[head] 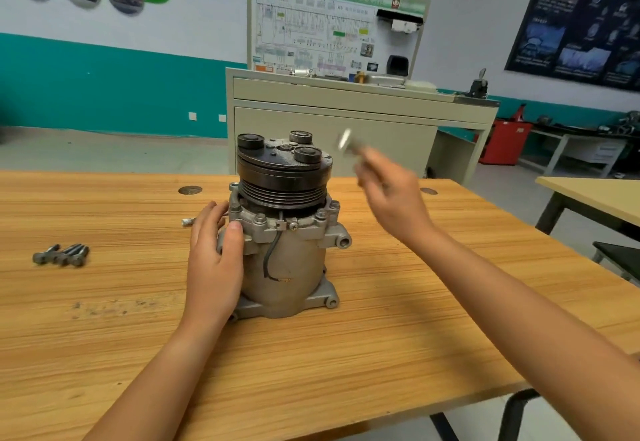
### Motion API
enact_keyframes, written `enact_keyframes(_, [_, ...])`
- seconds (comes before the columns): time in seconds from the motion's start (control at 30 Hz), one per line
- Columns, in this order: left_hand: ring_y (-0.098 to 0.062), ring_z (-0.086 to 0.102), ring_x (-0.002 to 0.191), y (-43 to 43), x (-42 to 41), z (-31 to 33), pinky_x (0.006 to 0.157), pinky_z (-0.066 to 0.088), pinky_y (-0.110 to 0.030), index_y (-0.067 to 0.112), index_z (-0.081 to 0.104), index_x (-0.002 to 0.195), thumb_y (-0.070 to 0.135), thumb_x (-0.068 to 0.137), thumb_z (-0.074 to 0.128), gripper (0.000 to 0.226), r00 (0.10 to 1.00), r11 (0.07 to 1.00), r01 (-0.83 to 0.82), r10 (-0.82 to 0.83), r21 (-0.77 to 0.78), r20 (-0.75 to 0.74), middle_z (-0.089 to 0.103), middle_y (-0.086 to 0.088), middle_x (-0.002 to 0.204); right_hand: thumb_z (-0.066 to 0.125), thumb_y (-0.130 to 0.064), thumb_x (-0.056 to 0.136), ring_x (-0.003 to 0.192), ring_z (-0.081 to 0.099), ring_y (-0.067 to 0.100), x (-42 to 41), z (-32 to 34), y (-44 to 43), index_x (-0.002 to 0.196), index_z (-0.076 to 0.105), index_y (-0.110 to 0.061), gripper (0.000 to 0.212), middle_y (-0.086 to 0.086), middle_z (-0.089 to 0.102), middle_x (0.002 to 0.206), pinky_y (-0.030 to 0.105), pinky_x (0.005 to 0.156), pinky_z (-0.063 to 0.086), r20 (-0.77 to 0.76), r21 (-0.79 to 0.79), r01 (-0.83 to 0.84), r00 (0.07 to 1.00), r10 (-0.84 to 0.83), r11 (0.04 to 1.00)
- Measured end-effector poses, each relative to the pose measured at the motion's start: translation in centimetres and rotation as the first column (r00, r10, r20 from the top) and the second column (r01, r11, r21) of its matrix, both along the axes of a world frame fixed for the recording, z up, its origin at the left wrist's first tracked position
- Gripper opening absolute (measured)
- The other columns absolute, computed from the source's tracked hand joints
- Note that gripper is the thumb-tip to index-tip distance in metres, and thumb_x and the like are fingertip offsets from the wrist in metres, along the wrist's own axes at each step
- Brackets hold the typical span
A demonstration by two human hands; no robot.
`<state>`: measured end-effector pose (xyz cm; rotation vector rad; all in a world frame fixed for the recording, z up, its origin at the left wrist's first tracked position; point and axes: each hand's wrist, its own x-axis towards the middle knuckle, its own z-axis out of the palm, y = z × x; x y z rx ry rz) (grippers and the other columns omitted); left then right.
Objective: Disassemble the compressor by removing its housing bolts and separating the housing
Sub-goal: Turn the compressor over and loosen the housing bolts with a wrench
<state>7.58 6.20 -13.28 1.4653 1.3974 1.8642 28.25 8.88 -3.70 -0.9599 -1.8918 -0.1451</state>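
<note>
The left hand (214, 267) wraps the side of the grey cast-metal compressor (291, 260), thumb on its bolted flange. The right hand (394, 205) is raised beside the black grooved pulley (282, 177), pinching a silvery metal piece (346, 141) too blurred to identify. The compressor stands upright on the pale wooden bench (415, 319). Four loose dark bolts (62, 255) lie well apart on the left-hand side.

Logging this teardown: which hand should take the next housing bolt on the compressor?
Probably the right hand: it's raised beside the pulley, near seated bolts, though pinching a blurry metal piece. The left hand grips the compressor, steadying it.
</note>
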Motion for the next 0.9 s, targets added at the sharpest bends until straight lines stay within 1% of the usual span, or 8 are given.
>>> enact_keyframes(0.07, [0.006, 0.026, 0.13, 0.0, -0.1, -0.1, 0.09, 0.019, -0.001, 0.03, 0.035, 0.139, 0.038, 0.094, 0.041, 0.046, 1.0, 1.0, 0.003, -0.003, -0.017, -0.004, 0.031, 0.012, 0.147, 0.042, -0.011, 0.097, 0.053, 0.038, 0.02, -0.2, 1.9, -2.7, 0.129, 0.048, -0.013, 0.033, 0.001, 0.041, 0.063, 0.036, 0.049, 0.035, -0.389, 0.001, -0.165, 0.908, 0.153, 0.986])
enact_keyframes(0.1, [0.002, 0.024, 0.133, 0.0, -0.1, -0.2, 0.092, 0.018, -0.004, 0.027, 0.035, 0.141, 0.035, 0.097, 0.041, 0.046, 1.0, 1.0, 0.003, -0.003, -0.027, -0.002, 0.03, 0.011, 0.149, 0.041, -0.015, 0.097, 0.049, 0.033, 0.022, -0.1, 2.7, -4.1, 0.132, 0.044, -0.013, 0.036, -0.001, 0.036, 0.06, 0.036, 0.046, 0.033, -0.392, 0.056, -0.164, 0.904, 0.172, 0.985])
enact_keyframes(0.2, [0.001, 0.023, 0.135, -0.1, -0.1, -0.1, 0.097, 0.018, -0.009, 0.024, 0.035, 0.143, 0.028, 0.1, 0.038, 0.043, 1.0, 0.999, 0.002, -0.002, -0.034, -0.001, 0.03, 0.009, 0.151, 0.038, -0.026, 0.095, 0.047, 0.038, 0.006, 0.9, 4.0, -8.1, 0.139, 0.037, -0.023, 0.044, -0.015, 0.039, 0.056, 0.023, 0.045, 0.034, 0.085, 0.143, 0.033, 0.995, -0.046, 0.989])
enact_keyframes(0.27, [0.002, 0.023, 0.134, -0.1, 0.0, 0.0, 0.098, 0.018, -0.011, 0.024, 0.035, 0.142, 0.027, 0.1, 0.037, 0.042, 1.0, 0.999, 0.0, 0.0, -0.033, -0.001, 0.03, 0.009, 0.15, 0.031, -0.036, 0.095, 0.054, 0.045, 0.014, 1.4, 3.7, -10.0, 0.14, 0.031, -0.036, 0.044, -0.012, 0.045, 0.06, 0.028, 0.049, 0.039, 0.516, 0.045, 0.298, 0.811, -0.278, 0.954])
enact_keyframes(0.33, [0.002, 0.024, 0.133, -0.1, 0.0, 0.0, 0.097, 0.018, -0.009, 0.025, 0.036, 0.142, 0.027, 0.1, 0.037, 0.041, 1.0, 0.999, 0.001, -0.001, -0.033, -0.001, 0.03, 0.009, 0.15, 0.026, -0.035, 0.097, 0.069, 0.054, 0.019, 1.5, 2.8, -10.8, 0.14, 0.018, -0.04, 0.044, -0.007, 0.056, 0.075, 0.033, 0.058, 0.048, 0.707, -0.015, 0.466, 0.63, -0.32, 0.885])
enact_keyframes(0.5, [0.004, 0.025, 0.13, 0.0, 0.1, 0.0, 0.088, 0.017, 0.001, 0.024, 0.036, 0.141, 0.027, 0.1, 0.037, 0.041, 1.0, 0.999, -0.005, 0.004, -0.042, -0.005, 0.031, 0.008, 0.15, 0.033, -0.022, 0.099, 0.064, 0.046, 0.019, 0.1, 1.6, -9.7, 0.143, 0.009, -0.035, 0.052, -0.006, 0.043, 0.068, 0.03, 0.05, 0.039, 0.714, -0.073, 0.56, 0.606, -0.349, 0.825])
enact_keyframes(0.7, [0.007, 0.023, 0.126, -0.2, -0.1, -0.1, 0.078, 0.015, 0.014, 0.02, 0.037, 0.142, 0.028, 0.1, 0.037, 0.042, 0.999, 0.998, -0.028, 0.025, -0.052, -0.044, 0.03, 0.007, 0.15, 0.036, -0.003, 0.091, 0.047, 0.028, 0.015, -2.2, 2.9, -10.6, 0.144, 0.014, -0.02, 0.06, 0.0, 0.033, 0.059, 0.027, 0.038, 0.022, 0.821, -0.023, 0.654, 0.444, -0.36, 0.756])
enact_keyframes(0.9, [0.006, 0.027, 0.123, -0.1, 0.0, 0.0, 0.082, 0.015, 0.013, 0.015, 0.04, 0.14, 0.022, 0.1, 0.038, 0.041, 0.998, 0.999, -0.045, 0.043, -0.024, -0.051, 0.036, 0.012, 0.138, 0.036, 0.006, 0.087, 0.046, 0.024, 0.016, -4.5, 2.0, -11.5, 0.143, -0.001, 0.005, 0.067, 0.013, 0.054, 0.088, 0.027, 0.038, 0.017, 0.874, 0.002, 0.639, 0.373, -0.311, 0.77])
